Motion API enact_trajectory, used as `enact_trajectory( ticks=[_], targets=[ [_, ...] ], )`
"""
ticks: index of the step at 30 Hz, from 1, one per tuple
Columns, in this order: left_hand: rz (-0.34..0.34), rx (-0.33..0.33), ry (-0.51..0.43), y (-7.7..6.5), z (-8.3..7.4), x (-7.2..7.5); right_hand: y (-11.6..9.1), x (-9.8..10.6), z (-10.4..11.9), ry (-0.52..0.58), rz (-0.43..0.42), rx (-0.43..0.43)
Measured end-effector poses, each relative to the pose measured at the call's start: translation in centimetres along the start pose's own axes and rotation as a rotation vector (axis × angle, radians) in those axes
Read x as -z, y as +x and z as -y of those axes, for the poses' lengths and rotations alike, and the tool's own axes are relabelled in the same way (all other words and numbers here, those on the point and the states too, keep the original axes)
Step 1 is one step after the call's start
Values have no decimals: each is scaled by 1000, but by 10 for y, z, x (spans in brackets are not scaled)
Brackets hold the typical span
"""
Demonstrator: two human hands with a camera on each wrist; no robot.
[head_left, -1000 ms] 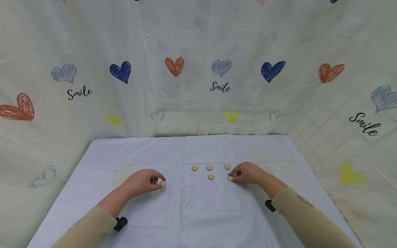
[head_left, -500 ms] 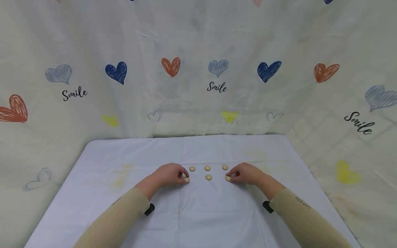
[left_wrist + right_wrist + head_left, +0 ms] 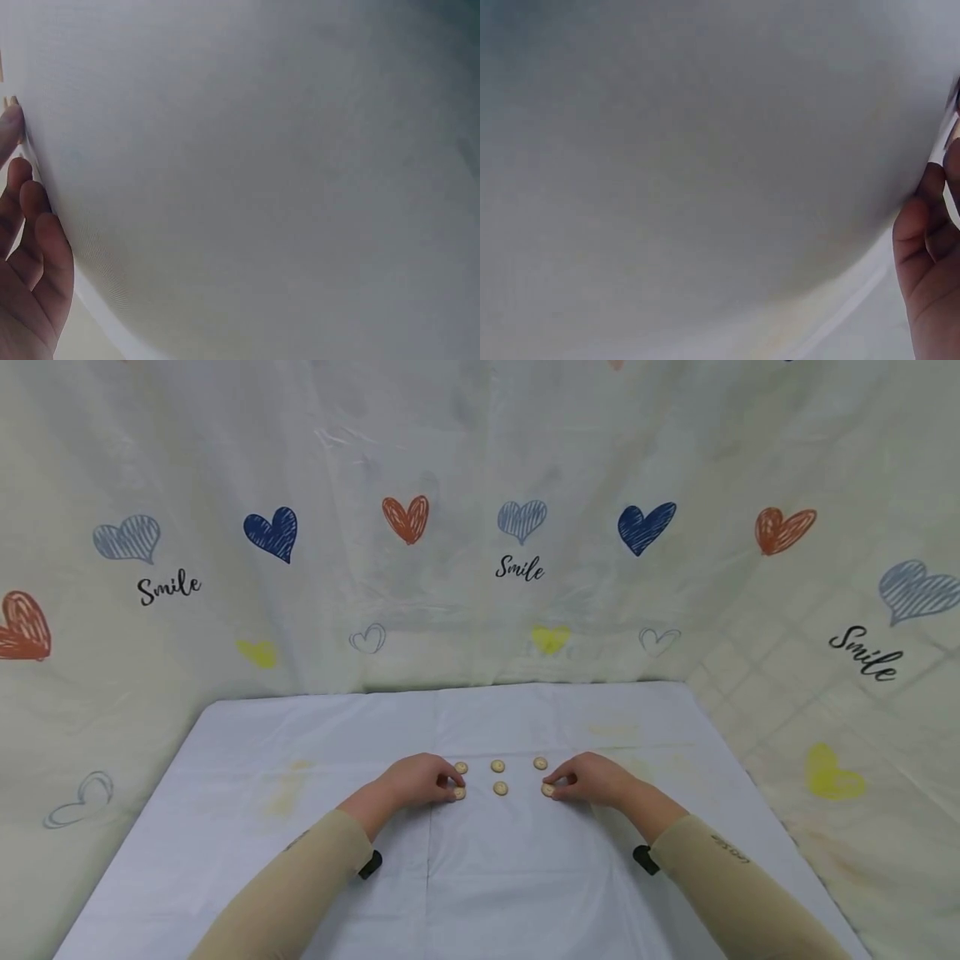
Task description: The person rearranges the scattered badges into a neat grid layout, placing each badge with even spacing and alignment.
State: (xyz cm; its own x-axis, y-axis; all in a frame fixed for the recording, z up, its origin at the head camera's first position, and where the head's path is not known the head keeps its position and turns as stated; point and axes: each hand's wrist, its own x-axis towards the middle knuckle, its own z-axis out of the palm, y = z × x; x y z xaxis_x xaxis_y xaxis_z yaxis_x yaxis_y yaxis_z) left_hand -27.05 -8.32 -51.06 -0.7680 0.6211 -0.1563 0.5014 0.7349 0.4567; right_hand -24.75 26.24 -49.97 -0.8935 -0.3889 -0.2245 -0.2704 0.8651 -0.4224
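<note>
Small round pale-wood discs lie on the white-covered table (image 3: pixel 480 893) in two short rows; their markings are too small to read. My left hand (image 3: pixel 417 781) pinches the near-row left disc (image 3: pixel 460 793) between thumb and finger. At the other end of that row, the near-row right disc (image 3: pixel 548 790) is in the pinch of my right hand (image 3: pixel 596 779). Between them lies the near-row middle disc (image 3: pixel 500 788). Behind are the far-left disc (image 3: pixel 461 767), far-middle disc (image 3: pixel 498 766) and far-right disc (image 3: pixel 540 763). Both wrist views catch only curled fingers at the frame edge.
A pale curtain (image 3: pixel 450 585) printed with hearts and "Smile" hangs behind the table and down both sides. Dark wrist cameras sit under the left sleeve (image 3: pixel 292 877) and the right sleeve (image 3: pixel 727 877). Faint yellowish marks show on the cloth.
My left hand has carried its disc rightward to the near row's left end, just in front of the far-left disc. My right hand stays at its disc. The view has shifted slightly.
</note>
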Motion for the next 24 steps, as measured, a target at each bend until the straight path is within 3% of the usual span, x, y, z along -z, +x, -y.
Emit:
enact_trajectory(
  ticks=[13,24],
  targets=[
    [-33,8,-50,-13,2,8,1,1,5,31,-19,-10],
    [-71,26,-4,-39,-1,13,-11,1,11,49,-70,-25]
  ],
)
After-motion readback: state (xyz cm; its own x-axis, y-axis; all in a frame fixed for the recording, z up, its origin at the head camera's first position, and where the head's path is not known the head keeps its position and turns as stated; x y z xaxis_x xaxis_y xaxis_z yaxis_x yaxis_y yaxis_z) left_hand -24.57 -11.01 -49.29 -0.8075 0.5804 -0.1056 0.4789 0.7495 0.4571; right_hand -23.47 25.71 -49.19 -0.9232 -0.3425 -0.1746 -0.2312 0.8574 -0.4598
